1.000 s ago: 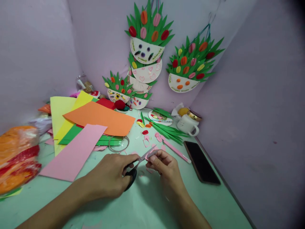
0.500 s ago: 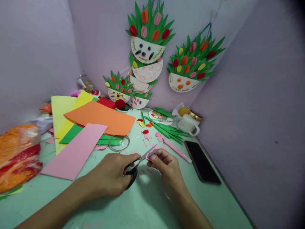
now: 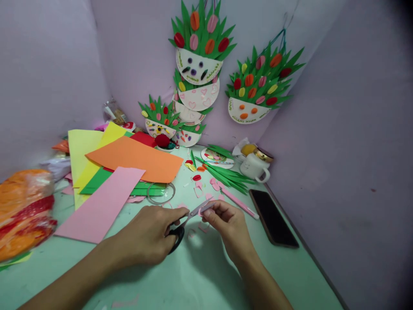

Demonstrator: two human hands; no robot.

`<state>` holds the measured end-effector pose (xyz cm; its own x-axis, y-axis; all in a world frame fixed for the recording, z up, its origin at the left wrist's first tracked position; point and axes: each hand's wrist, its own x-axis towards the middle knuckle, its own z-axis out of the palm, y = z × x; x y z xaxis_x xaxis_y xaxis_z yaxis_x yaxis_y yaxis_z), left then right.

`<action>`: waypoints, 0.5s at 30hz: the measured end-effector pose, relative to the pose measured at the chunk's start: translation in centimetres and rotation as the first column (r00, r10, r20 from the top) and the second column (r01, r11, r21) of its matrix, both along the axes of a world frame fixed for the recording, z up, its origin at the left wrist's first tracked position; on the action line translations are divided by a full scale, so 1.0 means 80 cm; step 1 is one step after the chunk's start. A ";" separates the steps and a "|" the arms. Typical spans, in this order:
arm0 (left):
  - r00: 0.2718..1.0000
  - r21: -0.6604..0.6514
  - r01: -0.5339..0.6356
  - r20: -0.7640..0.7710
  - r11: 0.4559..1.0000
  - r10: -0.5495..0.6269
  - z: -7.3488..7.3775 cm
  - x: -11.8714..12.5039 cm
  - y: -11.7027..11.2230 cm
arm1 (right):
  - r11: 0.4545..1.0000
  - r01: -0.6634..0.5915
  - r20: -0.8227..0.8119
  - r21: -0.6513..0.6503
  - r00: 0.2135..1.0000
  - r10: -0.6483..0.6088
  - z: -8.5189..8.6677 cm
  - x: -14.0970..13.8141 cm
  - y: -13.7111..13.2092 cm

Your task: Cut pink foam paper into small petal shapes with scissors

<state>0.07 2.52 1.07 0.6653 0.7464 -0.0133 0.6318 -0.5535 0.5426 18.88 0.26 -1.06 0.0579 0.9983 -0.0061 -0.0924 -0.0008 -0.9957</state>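
My left hand grips black-handled scissors, their blades pointing up and right. My right hand pinches a small pink paper piece at the blade tips. Both hands hover low over the pale green table, near its front middle. Small pink scraps and cut petals lie just beyond the hands.
Coloured paper sheets, an orange sheet on top, and a pink strip lie at left. A black phone, a pink pencil, a white mug, green paper leaves, a tape ring and bagged orange material surround. Paper flower baskets hang on the wall.
Both hands have stayed almost in place; the right hand's fingers have turned the pink piece slightly against the scissor blades.
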 end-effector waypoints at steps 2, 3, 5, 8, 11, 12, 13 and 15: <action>1.000 0.001 0.004 -0.015 1.000 -0.004 0.002 -0.001 0.000 | 1.000 -0.003 0.001 0.002 1.000 0.003 0.001 0.000 0.001; 1.000 0.005 0.007 -0.027 1.000 -0.007 0.004 -0.001 0.000 | 1.000 -0.003 0.007 0.002 1.000 0.003 0.001 0.000 0.001; 0.998 0.016 0.013 -0.059 1.000 -0.012 0.008 -0.001 0.001 | 1.000 -0.002 0.017 0.000 1.000 0.002 0.003 0.001 0.002; 0.994 0.030 0.029 -0.109 0.999 -0.026 0.013 -0.002 0.002 | 1.000 -0.008 0.012 -0.007 1.000 0.008 0.005 0.002 0.003; 0.990 0.046 0.043 -0.137 0.998 -0.037 0.013 -0.002 0.004 | 0.999 -0.020 0.006 -0.031 1.000 0.021 0.006 0.003 0.004; 0.989 0.051 0.047 -0.142 0.998 -0.039 0.013 -0.003 0.004 | 0.999 -0.022 0.005 -0.041 1.000 0.023 0.006 0.003 0.005; 0.988 0.056 0.050 -0.145 0.997 -0.042 0.012 -0.003 0.004 | 0.998 -0.023 0.001 -0.051 1.000 0.023 0.006 0.003 0.005; 0.988 0.058 0.056 -0.149 0.997 -0.047 0.011 -0.005 0.004 | 0.998 -0.025 -0.015 -0.065 1.000 0.024 0.005 0.002 0.005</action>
